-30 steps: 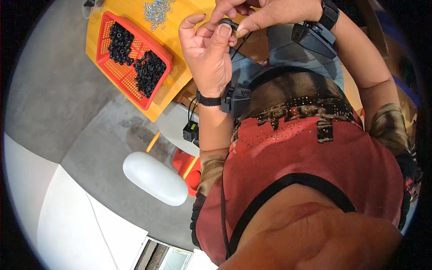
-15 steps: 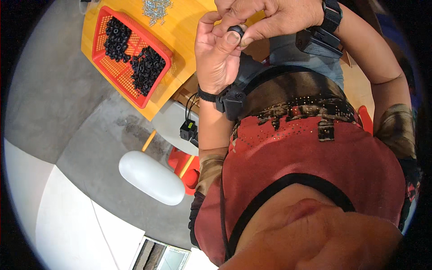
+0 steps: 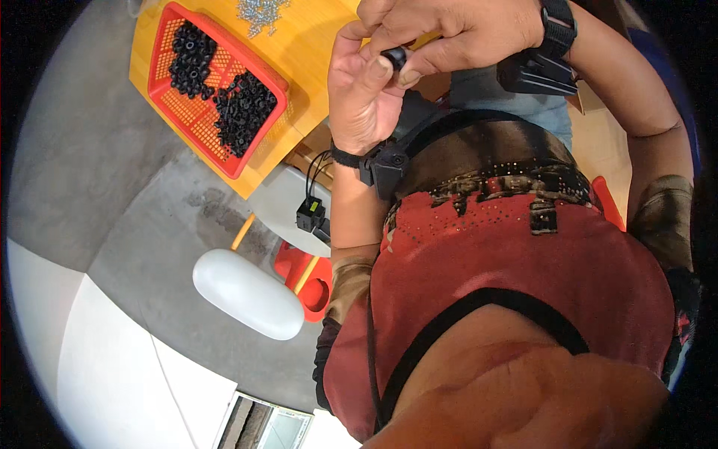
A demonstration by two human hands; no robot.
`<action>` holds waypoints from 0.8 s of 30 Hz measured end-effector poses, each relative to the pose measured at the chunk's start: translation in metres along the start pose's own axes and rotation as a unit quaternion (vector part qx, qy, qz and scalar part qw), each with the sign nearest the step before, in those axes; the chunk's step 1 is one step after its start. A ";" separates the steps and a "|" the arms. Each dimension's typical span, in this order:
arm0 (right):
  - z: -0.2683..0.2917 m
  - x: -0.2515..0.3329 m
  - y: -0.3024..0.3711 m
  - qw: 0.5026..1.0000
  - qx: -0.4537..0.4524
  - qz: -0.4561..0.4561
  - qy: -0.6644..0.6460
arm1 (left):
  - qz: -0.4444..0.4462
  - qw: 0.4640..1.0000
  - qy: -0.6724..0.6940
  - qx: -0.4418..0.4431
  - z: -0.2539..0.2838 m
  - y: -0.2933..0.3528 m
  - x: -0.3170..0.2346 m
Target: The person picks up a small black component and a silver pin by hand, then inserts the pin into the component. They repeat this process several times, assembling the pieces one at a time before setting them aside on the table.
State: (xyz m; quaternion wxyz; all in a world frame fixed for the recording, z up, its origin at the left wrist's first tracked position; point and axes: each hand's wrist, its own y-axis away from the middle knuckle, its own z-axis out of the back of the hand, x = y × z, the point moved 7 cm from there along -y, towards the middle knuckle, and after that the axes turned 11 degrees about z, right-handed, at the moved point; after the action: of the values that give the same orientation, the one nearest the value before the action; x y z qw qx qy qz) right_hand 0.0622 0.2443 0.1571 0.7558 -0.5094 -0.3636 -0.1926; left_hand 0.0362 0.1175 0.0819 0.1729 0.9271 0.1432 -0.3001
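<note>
Between my two hands sits a small round black knob-like part, its outer face domed and glossy. My left hand pinches it between thumb and fingers from the left. My right hand meets it from the other side, thumb and forefinger closed on it, and the fingers of both hands partly hide it. To the left, a red plastic basket stands on the yellow table. It holds one heap of round black parts with holes and another heap of smaller black pieces.
Beyond the basket, small silvery metal pieces, probably screws, lie on the yellow table. Below the table edge are a white rounded stool seat, a red plastic object and a small black device with cables.
The black part has turned a little between my fingers, and my right hand has shifted slightly right. The basket appears slightly higher in view.
</note>
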 end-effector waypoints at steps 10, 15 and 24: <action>-0.003 0.005 -0.004 0.980 0.026 0.003 0.197 | -0.072 0.993 0.000 -0.090 0.005 0.002 -0.005; -0.004 0.002 -0.002 0.974 0.059 -0.005 0.220 | -0.085 0.988 -0.056 -0.112 0.004 -0.001 -0.006; -0.001 -0.002 -0.001 0.998 0.012 -0.026 0.062 | 0.022 0.994 0.090 -0.059 0.007 0.001 0.001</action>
State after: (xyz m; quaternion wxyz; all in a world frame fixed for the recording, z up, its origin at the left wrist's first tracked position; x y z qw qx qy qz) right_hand 0.0610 0.2427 0.1562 0.7776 -0.4779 -0.3314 -0.2392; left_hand 0.0338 0.1142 0.0755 0.2205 0.9414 0.1548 -0.2030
